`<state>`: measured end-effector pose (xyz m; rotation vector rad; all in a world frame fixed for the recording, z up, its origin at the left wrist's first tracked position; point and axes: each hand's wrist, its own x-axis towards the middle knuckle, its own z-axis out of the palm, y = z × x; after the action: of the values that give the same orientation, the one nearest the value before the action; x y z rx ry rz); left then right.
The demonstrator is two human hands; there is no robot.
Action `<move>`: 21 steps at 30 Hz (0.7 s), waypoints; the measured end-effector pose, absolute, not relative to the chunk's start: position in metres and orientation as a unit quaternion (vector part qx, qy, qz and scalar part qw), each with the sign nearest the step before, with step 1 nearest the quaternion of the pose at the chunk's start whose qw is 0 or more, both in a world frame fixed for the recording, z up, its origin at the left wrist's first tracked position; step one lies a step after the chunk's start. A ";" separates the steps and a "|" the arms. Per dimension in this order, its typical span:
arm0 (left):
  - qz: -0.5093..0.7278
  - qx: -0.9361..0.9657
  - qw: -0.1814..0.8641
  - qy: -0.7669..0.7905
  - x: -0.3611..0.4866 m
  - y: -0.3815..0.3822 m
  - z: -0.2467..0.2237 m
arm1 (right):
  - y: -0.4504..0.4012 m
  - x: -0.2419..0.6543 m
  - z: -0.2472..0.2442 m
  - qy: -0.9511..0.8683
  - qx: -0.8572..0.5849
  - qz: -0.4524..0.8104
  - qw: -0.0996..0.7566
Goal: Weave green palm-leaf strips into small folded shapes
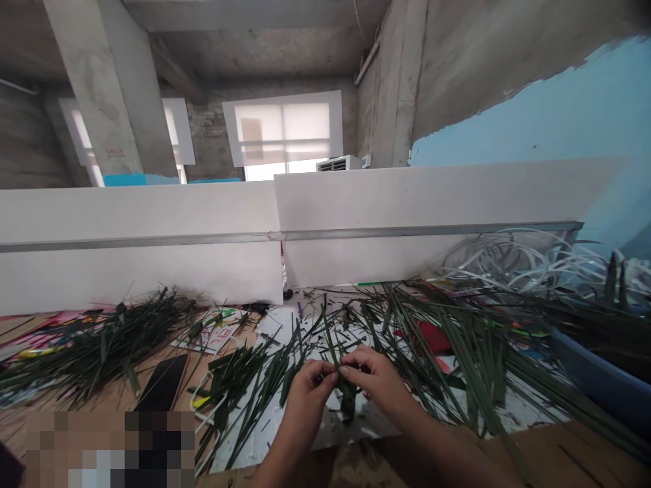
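Observation:
Near the front middle of the table, my left hand (311, 386) and my right hand (370, 371) meet at the fingertips. Both pinch a dark green leaf strip (348, 401); a wider folded part hangs below the fingers and thin ends stick up above them. The exact fold between the fingertips is hidden. Long green leaf strips (475, 359) lie spread to the right of my right hand. Left of my left hand lies another bunch of cut strips (239, 379). A white sheet (373, 425) littered with leaf scraps is under my hands.
A large leaf pile (116, 332) and a black phone-like slab (163, 381) lie left, beside a white cable (201, 413). On the right are a blue tub (595, 369) and coiled white strips (513, 261). White panels (356, 203) stand along the back.

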<state>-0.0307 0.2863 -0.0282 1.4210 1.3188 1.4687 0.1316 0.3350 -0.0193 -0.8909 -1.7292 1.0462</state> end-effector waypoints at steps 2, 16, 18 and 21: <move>0.564 0.546 0.351 0.510 -0.032 0.286 -0.027 | 0.337 0.130 -0.022 -0.682 -0.349 0.454 0.455; 0.574 0.516 0.391 0.503 -0.029 0.288 -0.027 | 0.323 0.129 0.000 -0.547 -0.339 0.613 0.459; 0.576 0.516 0.386 0.502 -0.029 0.289 -0.028 | 0.322 0.129 0.000 -0.541 -0.341 0.610 0.468; 0.575 0.526 0.361 0.513 -0.027 0.286 -0.027 | 0.322 0.130 0.001 -0.530 -0.342 0.609 0.482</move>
<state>-0.0268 0.2865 -0.0272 1.3551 1.3205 1.4807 0.1298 0.3218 0.0007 -0.8336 -1.2910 1.4839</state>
